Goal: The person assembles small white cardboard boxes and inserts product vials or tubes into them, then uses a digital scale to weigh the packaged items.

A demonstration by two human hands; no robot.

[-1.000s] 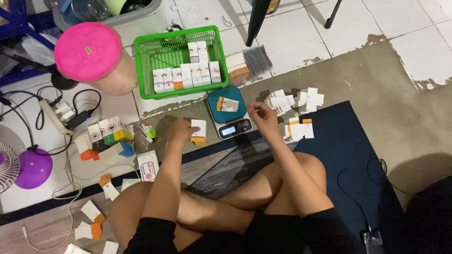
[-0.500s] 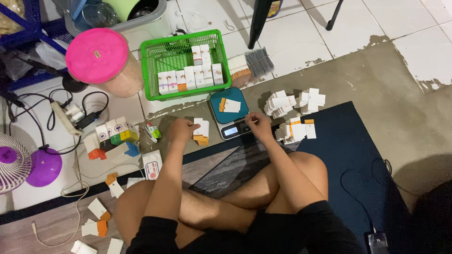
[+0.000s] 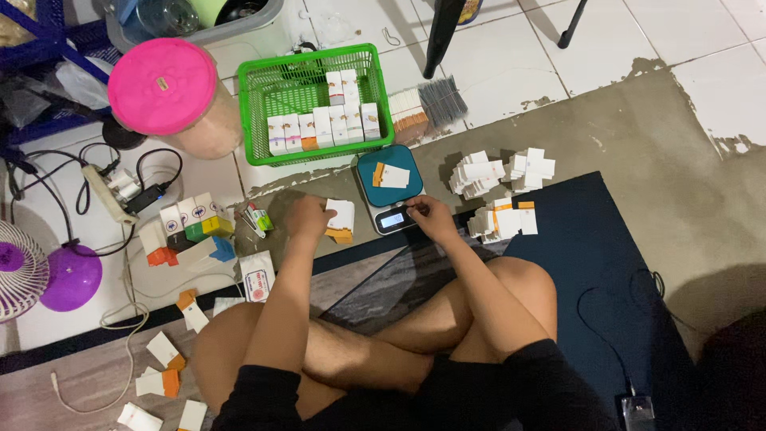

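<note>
I sit cross-legged on the floor. My left hand (image 3: 309, 217) grips a small white-and-orange carton (image 3: 341, 220) resting on the floor, left of a small teal digital scale (image 3: 388, 185). A flat white-and-orange carton (image 3: 391, 175) lies on the scale's platform. My right hand (image 3: 429, 214) has its fingertips on the scale's front edge beside the display (image 3: 391, 219); nothing is visibly held in it.
A green basket (image 3: 263, 89) with upright small boxes stands behind the scale. Piles of flat cartons (image 3: 499, 172) lie to the right, above a dark mat (image 3: 606, 263). Left: pink-lidded jar (image 3: 163, 86), power strip (image 3: 108, 194), coloured boxes (image 3: 187, 227), purple fan (image 3: 40, 275), scattered cartons (image 3: 163, 363).
My right hand came down from the carton piles to the scale's front edge. My left hand stayed on the carton beside the scale. The camera view shifted slightly.
</note>
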